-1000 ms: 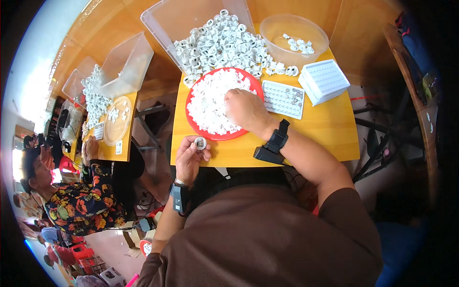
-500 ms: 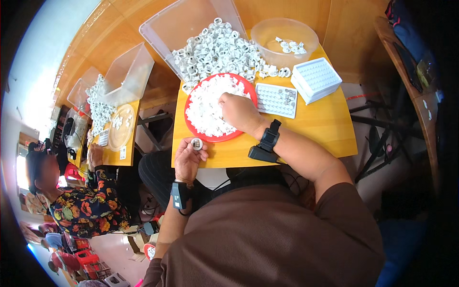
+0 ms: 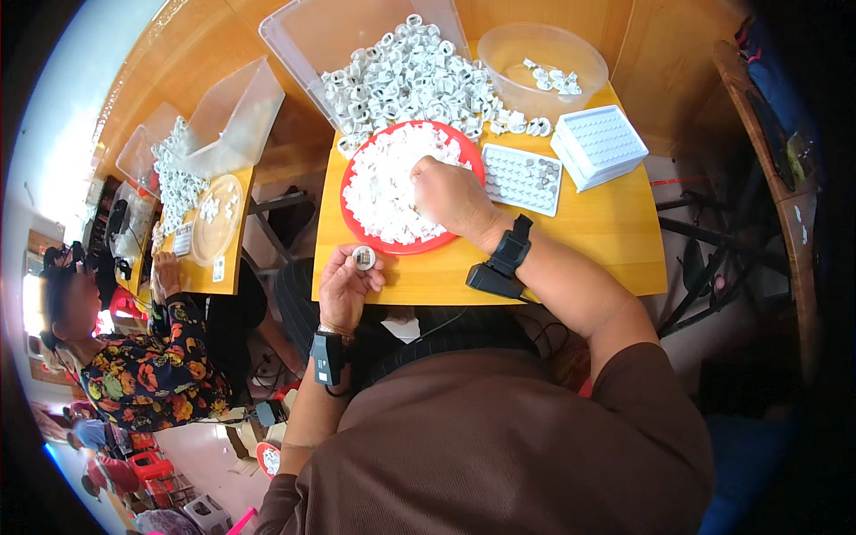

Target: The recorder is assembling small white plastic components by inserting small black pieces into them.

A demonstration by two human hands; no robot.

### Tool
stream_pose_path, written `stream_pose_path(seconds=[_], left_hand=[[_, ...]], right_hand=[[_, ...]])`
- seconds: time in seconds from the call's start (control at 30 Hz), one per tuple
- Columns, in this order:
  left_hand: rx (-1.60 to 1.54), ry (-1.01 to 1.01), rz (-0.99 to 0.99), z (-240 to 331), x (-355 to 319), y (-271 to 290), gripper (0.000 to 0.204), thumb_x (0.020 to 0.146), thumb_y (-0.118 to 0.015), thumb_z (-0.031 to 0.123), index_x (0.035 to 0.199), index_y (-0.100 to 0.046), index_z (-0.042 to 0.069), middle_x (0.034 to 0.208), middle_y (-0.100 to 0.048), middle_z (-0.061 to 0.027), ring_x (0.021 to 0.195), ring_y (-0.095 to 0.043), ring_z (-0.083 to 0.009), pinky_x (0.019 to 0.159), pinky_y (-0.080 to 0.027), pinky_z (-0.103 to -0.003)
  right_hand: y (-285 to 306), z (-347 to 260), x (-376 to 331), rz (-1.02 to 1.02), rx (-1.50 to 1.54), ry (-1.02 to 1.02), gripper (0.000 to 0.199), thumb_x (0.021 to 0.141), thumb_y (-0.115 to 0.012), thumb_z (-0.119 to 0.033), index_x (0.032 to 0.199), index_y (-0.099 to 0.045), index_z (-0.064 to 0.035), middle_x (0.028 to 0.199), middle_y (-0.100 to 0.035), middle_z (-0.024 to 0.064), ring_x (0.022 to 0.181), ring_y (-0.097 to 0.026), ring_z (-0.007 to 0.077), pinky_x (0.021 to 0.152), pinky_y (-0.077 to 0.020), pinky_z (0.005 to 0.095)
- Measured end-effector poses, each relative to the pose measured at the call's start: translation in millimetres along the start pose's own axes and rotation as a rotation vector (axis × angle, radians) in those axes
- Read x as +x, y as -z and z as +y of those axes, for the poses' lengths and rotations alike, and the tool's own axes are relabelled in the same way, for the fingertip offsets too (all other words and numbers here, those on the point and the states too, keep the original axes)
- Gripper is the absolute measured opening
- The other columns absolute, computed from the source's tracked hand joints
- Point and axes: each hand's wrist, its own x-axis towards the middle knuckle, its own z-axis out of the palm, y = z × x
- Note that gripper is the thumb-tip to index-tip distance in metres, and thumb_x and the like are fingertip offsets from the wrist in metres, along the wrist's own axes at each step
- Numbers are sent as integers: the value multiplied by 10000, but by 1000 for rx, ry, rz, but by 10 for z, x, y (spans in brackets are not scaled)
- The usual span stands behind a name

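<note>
**Slips and spills could happen here**

The red plate [image 3: 406,248] is the middle of the clock, with 12 at the top. At 7 o'clock, the left hand [image 3: 346,285] pinches a round white part [image 3: 364,258]. It is near the front edge of the yellow table [image 3: 602,254], so a loose pinch could drop it over the side.

The right hand [image 3: 453,194] dips toward the small white pieces [image 3: 379,192] on the plate. Its fingers are bent close, but whether they hold one cannot be told. A hard push could spill pieces over the low rim.

At 12 o'clock, a big heap of white ring-shaped parts [image 3: 401,85] sits right by the plate; a bump could mix them in. At 3 o'clock, the arm could jog the white dimpled tray [image 3: 510,191] and its grey discs [image 3: 541,169].
</note>
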Motion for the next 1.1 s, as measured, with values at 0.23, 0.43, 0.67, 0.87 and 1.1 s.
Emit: stream_pose_path(seconds=[0.23,0.43,0.67,0.87,1.1], left_hand=[[16,-9,16,-35,-22,-15,264,948,-514,242,1089,-506,20,919,-629,-173,698,-621,-203,650,-497,-285],[4,4,6,-10,-14,-11,257,952,-505,242,1087,-509,23,926,-631,-175,701,-624,-204,649,-496,-284],[-23,-4,-3,-15,-21,18,252,965,-478,225,1107,-497,17,938,-635,-166,719,-629,-197,673,-502,-291],[-10,20,17,-11,-14,9,256,961,-489,243,1091,-502,23,928,-636,-173,707,-632,-199,651,-503,-287],[-9,12,12,-25,-29,10,273,959,-504,260,1091,-501,21,939,-638,-172,712,-635,-190,648,-503,-273]], right_hand=[[12,25,-13,-7,37,-19,139,926,-493,-155,889,-534,-27,764,-635,176,722,-632,366,631,-492,444],[18,17,24,40,52,-17,129,918,-511,-146,896,-548,-25,759,-634,185,725,-634,368,621,-493,439],[3,36,11,29,87,-26,103,916,-519,-123,895,-545,-25,740,-627,180,713,-629,365,616,-490,431],[22,19,20,39,95,-25,87,910,-529,-105,900,-541,-19,730,-622,178,701,-629,356,609,-484,423],[3,15,26,45,104,-38,91,914,-532,-112,902,-544,-23,730,-628,169,705,-635,348,611,-486,412]])
